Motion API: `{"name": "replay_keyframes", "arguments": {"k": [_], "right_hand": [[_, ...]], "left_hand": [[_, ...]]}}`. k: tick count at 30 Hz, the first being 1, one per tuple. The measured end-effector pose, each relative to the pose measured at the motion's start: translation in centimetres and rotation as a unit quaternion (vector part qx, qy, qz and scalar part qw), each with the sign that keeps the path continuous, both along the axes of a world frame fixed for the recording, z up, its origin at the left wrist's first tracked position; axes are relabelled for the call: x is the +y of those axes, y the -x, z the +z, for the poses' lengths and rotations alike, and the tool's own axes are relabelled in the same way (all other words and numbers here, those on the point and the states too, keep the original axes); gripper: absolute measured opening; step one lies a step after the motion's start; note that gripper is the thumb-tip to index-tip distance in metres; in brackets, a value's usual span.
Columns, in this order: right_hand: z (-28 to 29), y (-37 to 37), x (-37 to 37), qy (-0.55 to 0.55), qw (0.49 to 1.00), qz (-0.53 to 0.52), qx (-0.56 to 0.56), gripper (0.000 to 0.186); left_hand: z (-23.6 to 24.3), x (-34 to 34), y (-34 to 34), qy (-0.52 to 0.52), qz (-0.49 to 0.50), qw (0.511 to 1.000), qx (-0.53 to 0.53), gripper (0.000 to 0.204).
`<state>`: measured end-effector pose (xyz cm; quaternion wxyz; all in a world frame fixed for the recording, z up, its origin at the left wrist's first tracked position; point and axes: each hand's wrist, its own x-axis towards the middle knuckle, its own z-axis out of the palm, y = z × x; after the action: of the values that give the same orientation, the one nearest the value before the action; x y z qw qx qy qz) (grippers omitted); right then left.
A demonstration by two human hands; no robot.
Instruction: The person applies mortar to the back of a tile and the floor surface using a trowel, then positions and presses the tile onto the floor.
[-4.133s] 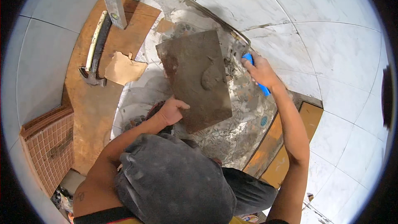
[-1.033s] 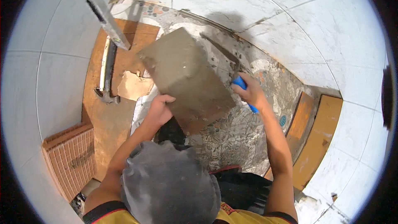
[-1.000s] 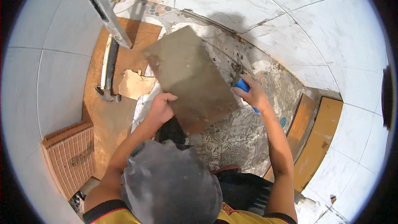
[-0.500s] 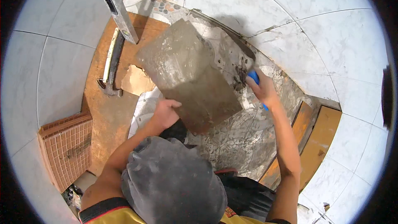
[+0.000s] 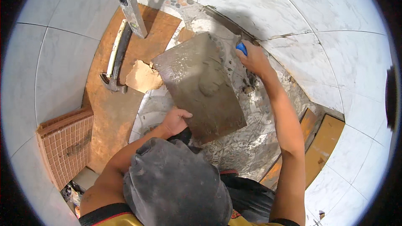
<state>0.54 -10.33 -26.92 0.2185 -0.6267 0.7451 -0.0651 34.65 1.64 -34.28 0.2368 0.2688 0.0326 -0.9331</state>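
My left hand point(image 5: 176, 122) is closed on the near-left edge of a rectangular tile point(image 5: 224, 115). Wet grey mortar point(image 5: 188, 65) coats its upward face, thicker and lumpy toward the middle. Beyond the tile's far right edge, my right hand point(image 5: 254, 60) is wrapped round the blue handle of a trowel point(image 5: 241, 49). Little of the trowel's blade can be made out. The tile is tilted above the floor, and its underside is hidden.
A claw hammer point(image 5: 113, 84) lies on a brown board point(image 5: 113, 121) at the left, beside a metal level point(image 5: 133, 14) and torn cardboard point(image 5: 144, 77). Stacked tiles point(image 5: 67, 150) lean at the left wall. Tile strips point(image 5: 324, 148) lie at the right. Mortar smears the patterned floor point(image 5: 247, 146).
My right hand has moved up and slightly left with the trowel, toward the tile's far corner. The tile has turned a little and shifted right in my left hand. The view has shifted slightly.
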Motion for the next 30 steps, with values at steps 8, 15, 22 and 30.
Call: {"name": "replay_keyframes", "arguments": {"k": [8, 15, 22, 30], "right_hand": [[0.9, 1.7, -1.9, 0.017, 0.999, 0.029, -0.038, 0.04], [2.0, 0.5, -0.7, 0.03, 0.999, 0.024, -0.005, 0.039], [1.9, -1.0, -2.5, -0.005, 0.998, 0.041, 0.039, 0.037], [2.7, -1.6, -3.3, -0.047, 0.998, 0.02, 0.048, 0.041]], "left_hand": [[0.0, -0.1, -0.1, 0.021, -0.011, 0.999, -0.033, 0.063], [-0.2, -0.1, 0.1, -0.002, -0.005, 1.0, -0.022, 0.062], [-0.4, -0.1, -0.1, -0.004, -0.014, 0.999, -0.049, 0.063], [0.0, -0.2, 0.2, 0.004, 0.005, 1.0, -0.026, 0.064]]}}
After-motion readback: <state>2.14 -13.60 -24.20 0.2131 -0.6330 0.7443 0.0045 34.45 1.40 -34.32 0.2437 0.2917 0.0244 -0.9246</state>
